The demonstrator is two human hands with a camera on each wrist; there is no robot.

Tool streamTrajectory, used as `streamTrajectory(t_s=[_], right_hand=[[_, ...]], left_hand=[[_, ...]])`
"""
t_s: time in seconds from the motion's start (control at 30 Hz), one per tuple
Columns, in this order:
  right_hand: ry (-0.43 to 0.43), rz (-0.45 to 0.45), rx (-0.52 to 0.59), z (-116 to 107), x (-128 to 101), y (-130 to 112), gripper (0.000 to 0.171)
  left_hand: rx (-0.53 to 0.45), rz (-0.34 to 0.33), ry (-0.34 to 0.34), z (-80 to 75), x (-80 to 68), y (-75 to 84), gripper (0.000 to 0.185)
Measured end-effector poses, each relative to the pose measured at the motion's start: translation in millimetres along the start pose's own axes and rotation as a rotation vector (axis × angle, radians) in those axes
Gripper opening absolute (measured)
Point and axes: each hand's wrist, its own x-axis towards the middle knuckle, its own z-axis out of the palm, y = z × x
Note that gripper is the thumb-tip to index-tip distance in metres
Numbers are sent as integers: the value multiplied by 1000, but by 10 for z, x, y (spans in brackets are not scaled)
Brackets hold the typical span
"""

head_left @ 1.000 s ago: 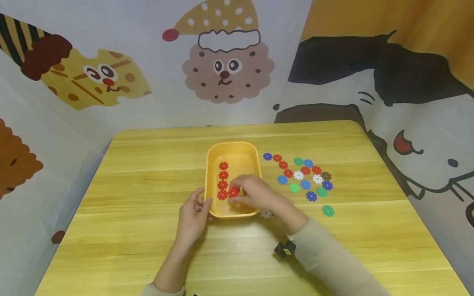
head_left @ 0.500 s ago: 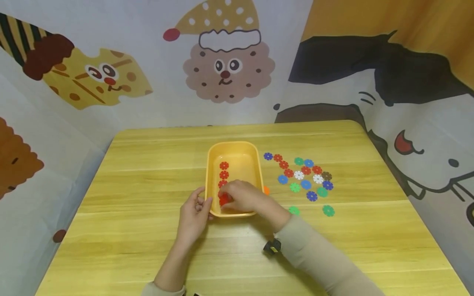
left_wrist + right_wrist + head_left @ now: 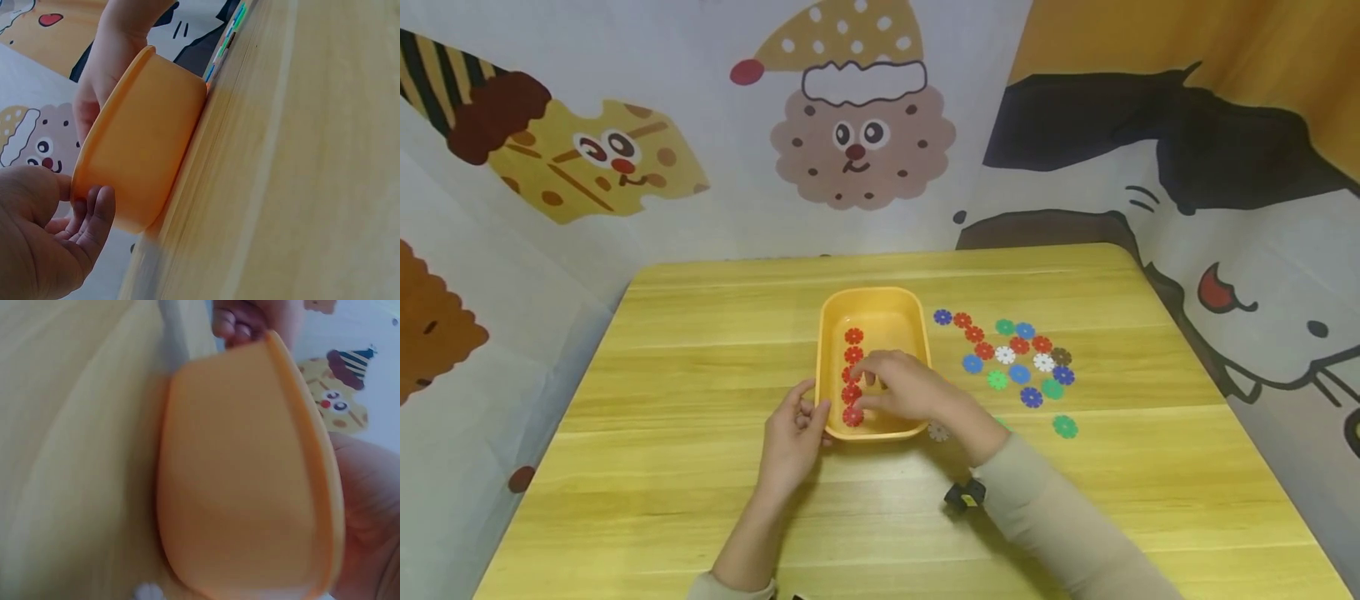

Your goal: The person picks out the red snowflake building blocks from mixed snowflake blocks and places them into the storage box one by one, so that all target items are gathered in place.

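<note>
My left hand [image 3: 793, 429] grips the near left corner of a yellow plastic tray [image 3: 891, 329]. In the left wrist view its thumb lies at the tray's rim, and the fingers bend against the outer wall [image 3: 144, 144]. Inside the tray, several red snowflake discs form a straight column along the left side; the nearest red disc [image 3: 853, 416] sits at its near end. Over the tray's right half hovers my right hand [image 3: 906, 387], thumb and fingers spread apart beside the column, nothing between them. The tray wall hides its fingertips in the right wrist view.
Right of the tray lie scattered snowflake discs in several colours, among them a dark blue disc [image 3: 1032, 397] and a green disc [image 3: 1064, 427]. A white disc [image 3: 938, 432] lies by the tray's near right corner, close to the right forearm. Behind the wooden table [image 3: 715, 308] hangs a cartoon-printed cloth.
My right hand carried a red disc left to the column's near end and let it go there. Its fingers have since parted and drawn back slightly right. The left hand has stayed put.
</note>
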Motion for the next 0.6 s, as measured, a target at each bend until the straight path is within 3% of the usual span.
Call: streamTrajectory(t_s=[0.37,0.6], right_hand=[[263,-26,15,-266,-176,225,34],[353,23,42,-387,-293,387,33]], left_hand=[[16,-27,11,15,4,14,50],[14,-20,8,15,-1,13,50]])
